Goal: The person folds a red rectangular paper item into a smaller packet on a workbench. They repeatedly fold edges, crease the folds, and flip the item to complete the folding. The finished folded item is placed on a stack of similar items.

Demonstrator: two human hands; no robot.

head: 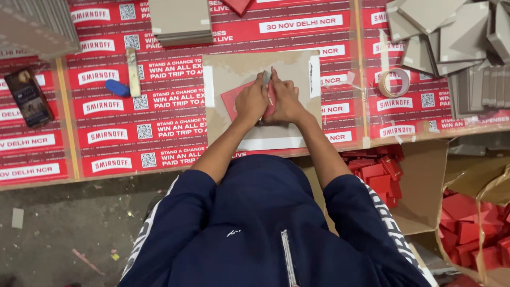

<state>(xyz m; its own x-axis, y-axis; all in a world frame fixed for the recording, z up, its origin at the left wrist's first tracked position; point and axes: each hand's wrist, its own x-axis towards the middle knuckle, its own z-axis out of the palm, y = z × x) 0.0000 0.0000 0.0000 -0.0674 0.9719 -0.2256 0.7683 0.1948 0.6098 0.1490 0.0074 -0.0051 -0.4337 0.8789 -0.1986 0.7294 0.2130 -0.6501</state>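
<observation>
On the grey board (255, 69) at the middle of the worktable, both of my hands meet over a red sheet (231, 100). My left hand (251, 101) and my right hand (287, 101) are pressed close together, thumbs nearly touching, and between them they pinch a small grey block (266, 77) that stands upright at the far edge of the fingers. Both hands are clenched around it and around the red piece beneath; how much of the grip falls on the block and how much on the red sheet I cannot tell, since the fingers hide the contact.

The red sheet lies flat, directly under and slightly to the left of my hands, so its exposed part juts out past my left hand; that hand is the nearer one to the free portion. Its long axis seems to run left to right and a little tilted, though most of it is covered.

Off to the left sit a blue object (117, 87) beside a pale stick (133, 72), well apart from my hands, and a dark phone (29, 96) farther out. To the right lies a roll of tape (394, 82), with grey board pieces (451, 37) heaped behind it. A stack of grey boards (179, 21) lies beyond. Below the table edge, open cartons hold red folded pieces (380, 172).
</observation>
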